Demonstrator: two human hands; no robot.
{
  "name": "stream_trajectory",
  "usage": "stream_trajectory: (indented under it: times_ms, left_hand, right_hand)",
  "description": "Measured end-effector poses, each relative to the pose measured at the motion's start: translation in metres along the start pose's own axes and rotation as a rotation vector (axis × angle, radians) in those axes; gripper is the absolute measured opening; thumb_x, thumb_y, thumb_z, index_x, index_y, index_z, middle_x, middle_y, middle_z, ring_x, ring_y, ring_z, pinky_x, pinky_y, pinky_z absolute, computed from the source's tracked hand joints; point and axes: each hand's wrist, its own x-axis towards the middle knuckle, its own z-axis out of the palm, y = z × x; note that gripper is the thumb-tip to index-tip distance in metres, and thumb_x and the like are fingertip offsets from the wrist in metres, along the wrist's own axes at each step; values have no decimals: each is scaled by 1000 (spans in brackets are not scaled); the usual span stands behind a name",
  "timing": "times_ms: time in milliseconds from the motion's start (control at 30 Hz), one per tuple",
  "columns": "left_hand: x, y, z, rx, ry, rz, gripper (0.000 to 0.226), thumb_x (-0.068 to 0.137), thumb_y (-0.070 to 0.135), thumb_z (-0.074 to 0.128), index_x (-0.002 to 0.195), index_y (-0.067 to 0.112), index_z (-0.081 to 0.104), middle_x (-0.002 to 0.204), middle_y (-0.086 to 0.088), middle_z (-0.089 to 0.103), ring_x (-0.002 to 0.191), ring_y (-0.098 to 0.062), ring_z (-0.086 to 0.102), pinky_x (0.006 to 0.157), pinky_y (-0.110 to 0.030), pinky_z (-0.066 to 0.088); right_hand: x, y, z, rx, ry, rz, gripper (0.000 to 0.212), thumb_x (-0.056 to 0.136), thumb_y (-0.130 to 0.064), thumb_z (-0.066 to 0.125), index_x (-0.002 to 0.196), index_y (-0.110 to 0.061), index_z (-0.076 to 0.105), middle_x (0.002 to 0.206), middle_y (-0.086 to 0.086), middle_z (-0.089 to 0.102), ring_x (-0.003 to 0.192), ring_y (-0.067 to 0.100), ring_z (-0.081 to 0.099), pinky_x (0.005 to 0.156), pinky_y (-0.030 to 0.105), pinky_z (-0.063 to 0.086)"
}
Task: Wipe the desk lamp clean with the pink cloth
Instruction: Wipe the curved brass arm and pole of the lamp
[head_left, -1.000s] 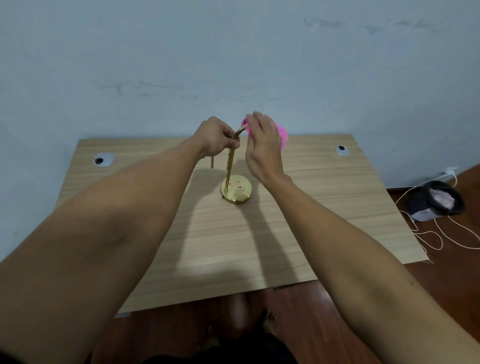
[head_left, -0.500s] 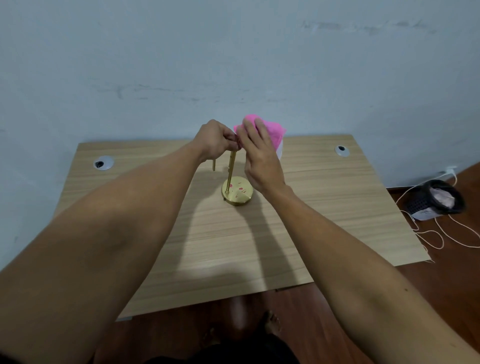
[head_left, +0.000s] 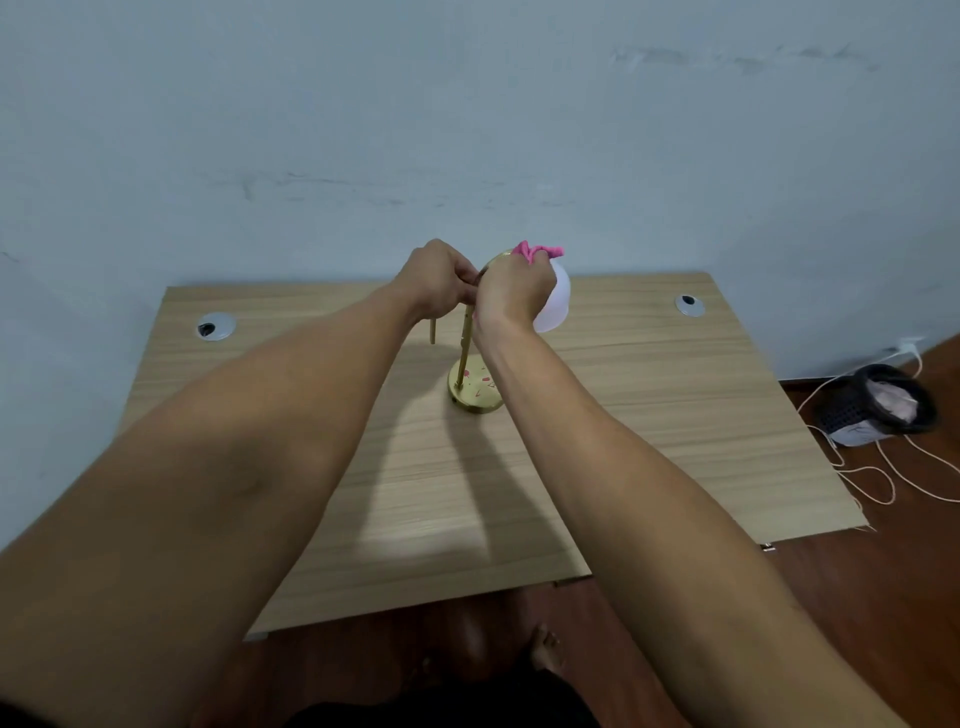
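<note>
A small gold desk lamp stands mid-desk on a round gold base (head_left: 475, 389) with pink marks on it. Its thin stem (head_left: 466, 348) rises to a curved top, and a white shade (head_left: 555, 301) hangs on the right. My left hand (head_left: 441, 278) is closed around the curved top of the stem. My right hand (head_left: 514, 293) presses a bunched pink cloth (head_left: 537, 252) against the arm just above the shade; only the cloth's upper edge shows past my fingers. A short gold rod (head_left: 432, 332) hangs below my left hand.
The light wooden desk (head_left: 675, 415) stands against a pale blue wall, with a cable grommet at the back left (head_left: 215, 326) and back right (head_left: 689, 305). On the floor to the right sit a dark basket (head_left: 872, 405) and loose white cords (head_left: 872, 478).
My right hand has closed over the cloth and slid down along the curved arm toward the shade, which now shows. My left hand has stayed on the stem's top.
</note>
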Motion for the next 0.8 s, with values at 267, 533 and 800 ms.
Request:
stream_trajectory:
  times_ms: [267, 533, 800]
  left_hand:
    - [5, -2, 2, 47, 21, -9, 6, 75, 12, 77, 80, 9, 78, 66, 2, 66, 67, -14, 53, 78, -37, 54]
    - [5, -4, 4, -26, 0, -24, 14, 71, 15, 87, 75, 6, 76, 66, 2, 64, 66, -17, 54, 71, -29, 47]
    - [7, -5, 4, -65, -11, -13, 9, 77, 4, 82, 84, 9, 80, 74, 0, 72, 67, 1, 61, 59, -5, 45]
  right_hand:
    - [-17, 12, -20, -134, -143, -213, 49, 101, 1, 40, 139, -17, 65, 101, -6, 65, 90, 12, 58, 88, 20, 47]
    - [-19, 12, -45, -221, -184, -258, 36, 104, -5, 44, 121, -10, 75, 91, 0, 71, 70, -4, 62, 69, 4, 49]
    - [-23, 23, -41, -340, -261, -419, 45, 95, 4, 43, 126, -12, 72, 100, 4, 73, 90, 17, 62, 82, 19, 49]
